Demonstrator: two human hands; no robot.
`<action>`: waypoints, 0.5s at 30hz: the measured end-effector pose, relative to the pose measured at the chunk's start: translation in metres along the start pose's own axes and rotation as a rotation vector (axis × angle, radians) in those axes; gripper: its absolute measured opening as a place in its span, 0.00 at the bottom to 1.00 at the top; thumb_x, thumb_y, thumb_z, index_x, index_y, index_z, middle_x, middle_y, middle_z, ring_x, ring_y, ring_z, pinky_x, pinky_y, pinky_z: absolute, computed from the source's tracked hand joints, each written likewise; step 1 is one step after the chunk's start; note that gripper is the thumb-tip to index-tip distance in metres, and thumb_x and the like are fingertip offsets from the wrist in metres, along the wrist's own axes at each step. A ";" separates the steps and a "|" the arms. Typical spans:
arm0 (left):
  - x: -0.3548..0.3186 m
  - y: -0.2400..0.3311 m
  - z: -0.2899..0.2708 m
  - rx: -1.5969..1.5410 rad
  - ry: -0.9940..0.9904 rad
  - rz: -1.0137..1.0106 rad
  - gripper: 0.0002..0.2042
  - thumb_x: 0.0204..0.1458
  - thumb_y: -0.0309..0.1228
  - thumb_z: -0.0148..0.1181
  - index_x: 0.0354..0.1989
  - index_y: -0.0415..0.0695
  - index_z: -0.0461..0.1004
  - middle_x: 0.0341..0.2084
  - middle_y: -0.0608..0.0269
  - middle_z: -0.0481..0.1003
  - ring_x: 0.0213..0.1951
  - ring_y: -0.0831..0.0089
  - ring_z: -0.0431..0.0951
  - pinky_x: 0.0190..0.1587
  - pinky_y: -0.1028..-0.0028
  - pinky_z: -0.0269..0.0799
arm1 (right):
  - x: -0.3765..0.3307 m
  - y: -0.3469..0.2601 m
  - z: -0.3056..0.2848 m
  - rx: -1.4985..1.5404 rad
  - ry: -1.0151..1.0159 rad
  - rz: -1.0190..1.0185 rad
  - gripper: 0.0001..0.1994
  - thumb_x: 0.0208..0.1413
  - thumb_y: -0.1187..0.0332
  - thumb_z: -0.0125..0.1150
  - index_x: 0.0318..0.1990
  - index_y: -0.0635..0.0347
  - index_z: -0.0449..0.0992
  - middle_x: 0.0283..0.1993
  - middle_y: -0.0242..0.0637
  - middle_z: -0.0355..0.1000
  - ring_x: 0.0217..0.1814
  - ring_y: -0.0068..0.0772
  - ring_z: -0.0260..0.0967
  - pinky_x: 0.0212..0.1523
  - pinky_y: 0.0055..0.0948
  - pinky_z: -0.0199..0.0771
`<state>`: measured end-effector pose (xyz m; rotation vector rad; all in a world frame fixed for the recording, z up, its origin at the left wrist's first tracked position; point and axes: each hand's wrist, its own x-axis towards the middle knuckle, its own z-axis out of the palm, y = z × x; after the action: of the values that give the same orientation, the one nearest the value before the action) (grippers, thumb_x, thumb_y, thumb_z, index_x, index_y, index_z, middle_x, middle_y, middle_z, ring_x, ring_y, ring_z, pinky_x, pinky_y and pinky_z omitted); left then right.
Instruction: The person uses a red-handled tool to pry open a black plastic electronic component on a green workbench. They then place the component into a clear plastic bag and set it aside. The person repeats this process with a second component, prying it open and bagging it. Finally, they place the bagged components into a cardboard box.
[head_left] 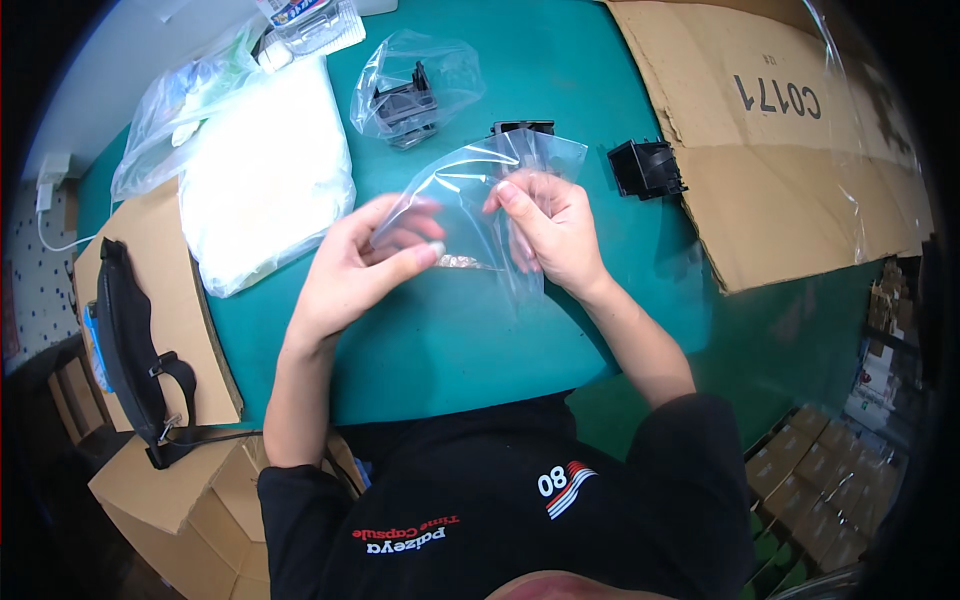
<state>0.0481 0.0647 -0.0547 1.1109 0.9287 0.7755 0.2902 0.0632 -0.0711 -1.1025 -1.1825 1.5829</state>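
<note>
A clear plastic bag (pixel 465 195) is spread between my hands above the green table. My right hand (pixel 555 228) pinches its right side between thumb and curled fingers. My left hand (pixel 365 265) is at the bag's left edge, thumb and fingers apart. Its slightly blurred fingers show through the film. Small copper-coloured pieces (pixel 460 262) show low in the bag, near the left thumb; their kind is too small to tell. Just beyond the bag is a black plastic part (pixel 524 127), partly covered by the film.
Another black plastic part (pixel 648 168) lies to the right, beside a large cardboard sheet (pixel 790 150). A bagged black part (pixel 405 108) sits at the far side. On the left are a white plastic-wrapped stack (pixel 265 170), a black waist bag (pixel 135 340) and an open carton (pixel 190 500).
</note>
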 end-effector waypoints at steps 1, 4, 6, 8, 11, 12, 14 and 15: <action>0.001 -0.001 0.000 -0.046 -0.047 -0.067 0.19 0.57 0.27 0.70 0.56 0.37 0.75 0.34 0.65 0.79 0.33 0.79 0.78 0.37 0.79 0.72 | 0.000 0.001 0.000 0.008 -0.002 -0.006 0.17 0.72 0.59 0.55 0.38 0.65 0.78 0.14 0.24 0.63 0.11 0.13 0.56 0.13 0.20 0.58; -0.004 -0.009 0.001 -0.284 0.083 0.053 0.08 0.63 0.27 0.64 0.46 0.37 0.78 0.31 0.63 0.80 0.30 0.80 0.77 0.32 0.79 0.70 | 0.004 -0.005 -0.004 -0.001 0.021 0.025 0.17 0.72 0.58 0.56 0.38 0.65 0.78 0.13 0.24 0.64 0.10 0.14 0.57 0.14 0.19 0.57; -0.011 -0.008 0.002 -0.380 0.306 0.129 0.03 0.63 0.26 0.63 0.39 0.40 0.77 0.28 0.65 0.77 0.26 0.83 0.73 0.25 0.82 0.65 | 0.005 -0.011 -0.006 -0.017 0.067 0.036 0.10 0.68 0.66 0.62 0.44 0.65 0.77 0.21 0.28 0.68 0.14 0.13 0.60 0.16 0.18 0.57; -0.011 0.002 -0.003 -0.334 0.288 0.238 0.04 0.62 0.26 0.65 0.37 0.41 0.75 0.26 0.67 0.75 0.23 0.84 0.70 0.23 0.83 0.62 | 0.010 -0.002 0.002 -0.255 0.395 -0.455 0.10 0.62 0.72 0.66 0.47 0.65 0.75 0.28 0.31 0.70 0.18 0.14 0.61 0.19 0.18 0.57; -0.018 0.000 0.004 -0.065 0.392 0.375 0.11 0.57 0.25 0.70 0.32 0.44 0.70 0.23 0.71 0.70 0.20 0.88 0.64 0.21 0.83 0.59 | 0.001 0.015 -0.012 -0.536 0.446 -0.935 0.21 0.48 0.77 0.74 0.48 0.65 0.71 0.37 0.34 0.68 0.25 0.18 0.60 0.25 0.22 0.61; -0.020 -0.007 0.008 0.068 0.401 0.423 0.12 0.56 0.24 0.71 0.31 0.44 0.69 0.23 0.72 0.70 0.20 0.89 0.64 0.21 0.84 0.59 | -0.007 0.015 -0.006 -0.486 0.264 -0.854 0.24 0.46 0.73 0.79 0.49 0.64 0.71 0.38 0.34 0.68 0.26 0.19 0.62 0.26 0.22 0.64; -0.022 -0.013 0.023 0.189 0.328 0.389 0.15 0.53 0.24 0.73 0.32 0.44 0.67 0.25 0.73 0.70 0.22 0.89 0.65 0.23 0.84 0.60 | -0.025 0.012 0.016 -0.312 -0.009 -0.577 0.32 0.40 0.61 0.86 0.49 0.63 0.71 0.39 0.34 0.68 0.28 0.21 0.66 0.28 0.24 0.69; -0.022 -0.015 0.033 0.182 0.249 0.309 0.16 0.52 0.25 0.74 0.33 0.45 0.66 0.27 0.73 0.70 0.24 0.88 0.67 0.25 0.84 0.62 | -0.030 0.012 0.030 -0.182 -0.101 -0.384 0.37 0.36 0.54 0.88 0.50 0.62 0.71 0.39 0.35 0.69 0.29 0.23 0.68 0.29 0.25 0.71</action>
<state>0.0698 0.0278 -0.0587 1.3581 1.0646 1.1183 0.2669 0.0251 -0.0734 -0.8496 -1.5275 1.2642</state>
